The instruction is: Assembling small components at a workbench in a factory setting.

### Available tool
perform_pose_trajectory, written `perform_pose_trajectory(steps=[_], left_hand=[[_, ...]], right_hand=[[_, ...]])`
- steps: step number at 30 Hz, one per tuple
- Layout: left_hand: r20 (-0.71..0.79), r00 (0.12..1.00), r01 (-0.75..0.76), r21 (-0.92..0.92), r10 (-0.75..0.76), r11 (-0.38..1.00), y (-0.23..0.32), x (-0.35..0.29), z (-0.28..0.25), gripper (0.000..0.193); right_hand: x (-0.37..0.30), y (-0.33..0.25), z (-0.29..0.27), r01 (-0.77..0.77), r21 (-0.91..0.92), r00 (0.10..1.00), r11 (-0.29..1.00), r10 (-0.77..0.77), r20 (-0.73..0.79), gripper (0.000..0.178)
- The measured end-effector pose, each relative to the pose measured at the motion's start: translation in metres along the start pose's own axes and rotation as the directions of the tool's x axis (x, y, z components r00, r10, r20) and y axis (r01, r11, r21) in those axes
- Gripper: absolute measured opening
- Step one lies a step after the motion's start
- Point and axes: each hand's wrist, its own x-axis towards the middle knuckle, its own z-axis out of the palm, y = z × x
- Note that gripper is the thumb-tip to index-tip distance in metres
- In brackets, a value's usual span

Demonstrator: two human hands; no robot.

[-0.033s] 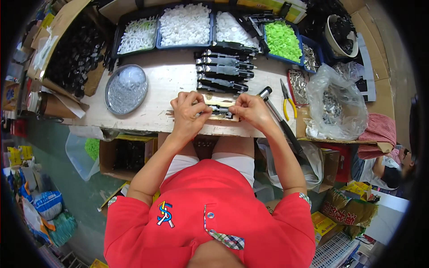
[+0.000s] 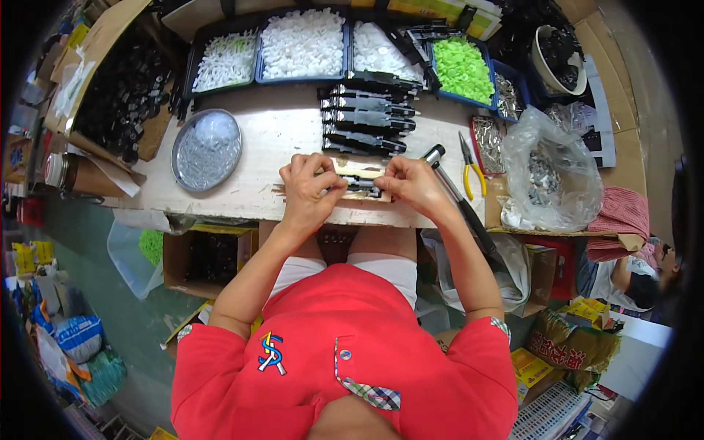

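A slim black part with metallic bits (image 2: 361, 185) lies across a pale wooden block (image 2: 352, 196) near the table's front edge. My left hand (image 2: 312, 185) is closed at the part's left end, thumb and forefinger pinched together over it. At the right end, my right hand (image 2: 414, 185) pinches with its thumb and index finger. The fingertips cover both ends, so any tiny piece between them is hidden. Just beyond the hands lies a column of similar black assemblies (image 2: 370, 119), set side by side.
Trays of white pieces (image 2: 304, 44) and green pieces (image 2: 462, 70) line the back. A round metal dish (image 2: 207, 150) sits left. Yellow-handled pliers (image 2: 473, 169), a black pen-shaped tool (image 2: 462, 198) and a plastic bag of metal parts (image 2: 550, 176) are right. A box of black parts (image 2: 121, 103) stands far left.
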Motion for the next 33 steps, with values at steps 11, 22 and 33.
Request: perform_pose_trajectory(steps=[11,22,33], left_hand=[[0.005,1.000,-0.011,-0.009,0.011,1.000,0.000,0.003,-0.001,0.009],[-0.001,1.000,-0.023,-0.004,0.023,1.000,0.001,-0.003,-0.001,0.010],[-0.032,0.998,0.049,-0.319,-0.063,0.947,-0.021,-0.008,-0.018,0.045]], right_hand=[[0.107,-0.067,-0.093,0.089,-0.805,0.626,0.587,-0.662,-0.413,0.015],[0.141,-0.044,-0.138,0.122,-0.593,0.728,0.796,-0.478,-0.491,0.028],[0.006,-0.049,-0.012,0.498,-0.453,0.773,0.739,-0.616,-0.155,0.035]])
